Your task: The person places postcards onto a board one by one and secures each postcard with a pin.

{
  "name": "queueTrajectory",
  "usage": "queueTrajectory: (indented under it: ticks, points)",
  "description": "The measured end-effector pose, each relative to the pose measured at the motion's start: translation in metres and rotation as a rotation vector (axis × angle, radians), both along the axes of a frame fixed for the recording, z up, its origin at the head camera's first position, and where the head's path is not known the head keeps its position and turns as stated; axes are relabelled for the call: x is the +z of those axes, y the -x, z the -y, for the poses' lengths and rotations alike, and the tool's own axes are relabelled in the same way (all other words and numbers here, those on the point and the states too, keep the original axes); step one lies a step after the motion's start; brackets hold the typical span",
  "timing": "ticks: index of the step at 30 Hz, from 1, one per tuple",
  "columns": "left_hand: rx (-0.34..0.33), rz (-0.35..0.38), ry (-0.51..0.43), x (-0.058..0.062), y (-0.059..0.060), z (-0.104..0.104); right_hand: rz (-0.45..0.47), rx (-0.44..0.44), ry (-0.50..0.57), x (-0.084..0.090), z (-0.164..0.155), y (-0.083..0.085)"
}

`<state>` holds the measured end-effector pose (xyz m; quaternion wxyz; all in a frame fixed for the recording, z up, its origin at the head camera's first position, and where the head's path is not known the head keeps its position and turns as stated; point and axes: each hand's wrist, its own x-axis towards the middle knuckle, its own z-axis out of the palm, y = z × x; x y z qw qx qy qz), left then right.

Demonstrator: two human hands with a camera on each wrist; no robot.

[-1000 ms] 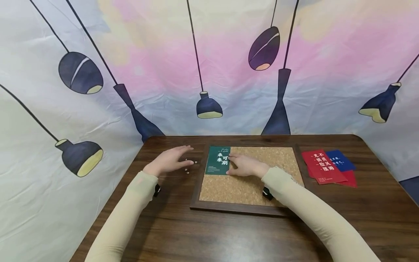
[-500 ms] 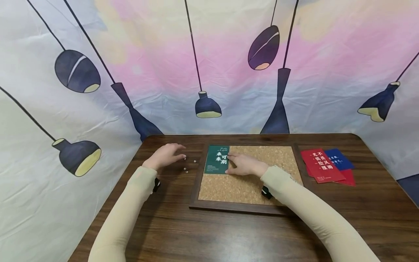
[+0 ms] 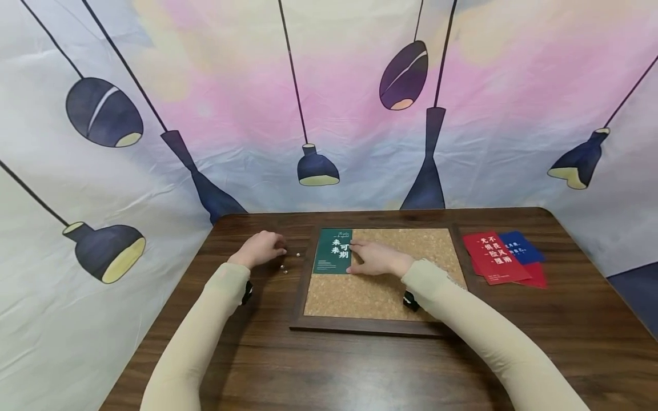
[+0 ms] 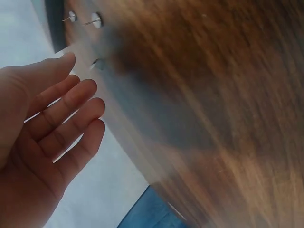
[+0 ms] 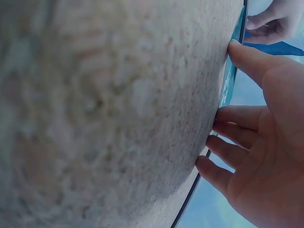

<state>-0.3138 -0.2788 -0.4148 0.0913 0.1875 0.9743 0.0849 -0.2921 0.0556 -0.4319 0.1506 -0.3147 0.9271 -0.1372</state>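
Observation:
A green card (image 3: 329,261) with white writing lies in the upper left corner of a framed cork board (image 3: 360,297). My right hand (image 3: 377,257) rests its fingertips and thumb at the card's right edge; in the right wrist view the thumb touches the green card (image 5: 230,85) and the other fingertips reach the cork. Left of the frame my left hand (image 3: 259,249) hovers low over the table with bent fingers. Its thumb and fingers stand apart in the left wrist view, close to a thumbtack (image 4: 98,64). Two more thumbtacks (image 4: 97,20) lie farther along, points visible.
Right of the board, a red card (image 3: 496,260) with white writing overlaps a blue card (image 3: 526,248) and another red card (image 3: 537,277). The brown wooden table (image 3: 334,365) reaches back to a wall hanging (image 3: 247,114) printed with lamps.
My left hand has lowered toward the thumbtacks, its fingers bending more. My right hand stays at the green card's edge. The head view has shifted slightly, so the scene sits farther left.

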Motion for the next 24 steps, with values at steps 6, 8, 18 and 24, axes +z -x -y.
queueTrajectory:
  ticks: [6,8,18,24]
  points:
    - [-0.008,0.008,0.034,-0.0027,0.003,-0.0006,0.01,-0.007,-0.005,-0.0006,0.0027,-0.0009]
    - [-0.008,0.005,0.038,-0.003,0.0042,-0.0009,0.014,-0.008,0.002,-0.0008,0.0023,-0.0006]
    - [0.005,0.021,-0.01,-0.0062,0.0066,0.0025,0.028,-0.017,0.021,0.0002,0.0008,-0.0013]
    - [-0.007,-0.004,-0.016,-0.0078,0.0086,0.0039,0.031,-0.016,0.029,-0.0006,0.0011,0.0005]
